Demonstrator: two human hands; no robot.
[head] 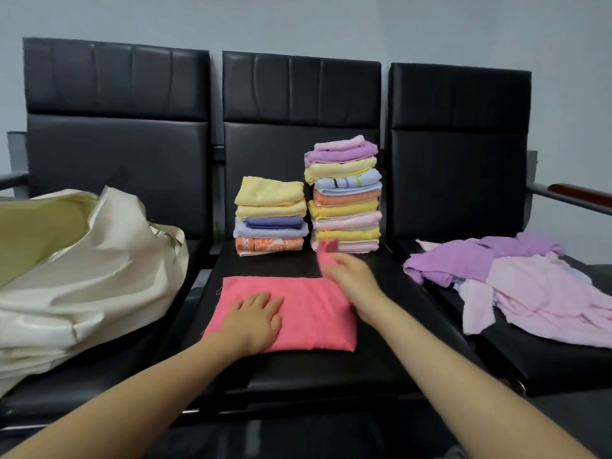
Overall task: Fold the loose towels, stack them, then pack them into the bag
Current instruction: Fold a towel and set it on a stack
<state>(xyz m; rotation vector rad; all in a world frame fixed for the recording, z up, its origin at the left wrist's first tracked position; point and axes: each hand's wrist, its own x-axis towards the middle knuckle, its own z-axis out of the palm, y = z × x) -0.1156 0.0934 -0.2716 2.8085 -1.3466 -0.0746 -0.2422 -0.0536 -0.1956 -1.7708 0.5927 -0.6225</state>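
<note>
Left hand: our left hand (256, 318) lies flat, fingers straight, pressing the pink towel (304, 313) on the middle seat (331, 369).
Right hand: our right hand (352, 276) pinches the towel's far right corner, lifted.
Handling: we judge it light, soft and limp; corners and edges give the best hold.
Stacks: two folded stacks (344, 197) stand just behind, near the raised corner.
Room: bare seat in front; the open bag (99, 260) left, loose towels (516, 279) right.
</note>
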